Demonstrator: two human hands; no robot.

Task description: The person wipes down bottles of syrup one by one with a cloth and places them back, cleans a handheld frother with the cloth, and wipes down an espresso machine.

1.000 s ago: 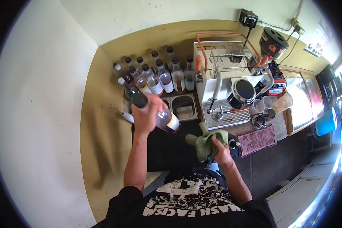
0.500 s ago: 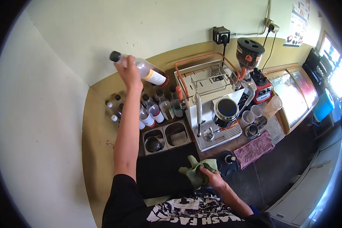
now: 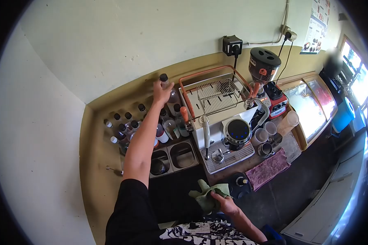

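With my left hand [image 3: 162, 94] I grip a clear bottle [image 3: 173, 97] with a black cap, upright behind the bottle group, beside the espresso machine [image 3: 214, 102]. My fingers wrap round its neck; its lower part is hidden by other bottles, so I cannot tell whether it touches the counter. Several capped bottles [image 3: 169, 127] stand close together in front of it, partly covered by my forearm. Low in front of my body, my right hand [image 3: 229, 205] is closed on a crumpled green cloth [image 3: 206, 196].
Two metal bins [image 3: 183, 155] sit in front of the bottles, beside a black mat [image 3: 176, 188]. A coffee grinder [image 3: 265, 65], a red blender base [image 3: 279, 107], plastic cups [image 3: 260, 136], a metal pitcher [image 3: 265, 150] and a pink towel [image 3: 269, 169] are on the right.
My left hand has moved the bottle right and down, from tilted in the air to upright behind the others. My right hand still holds the cloth. The view has shifted slightly.
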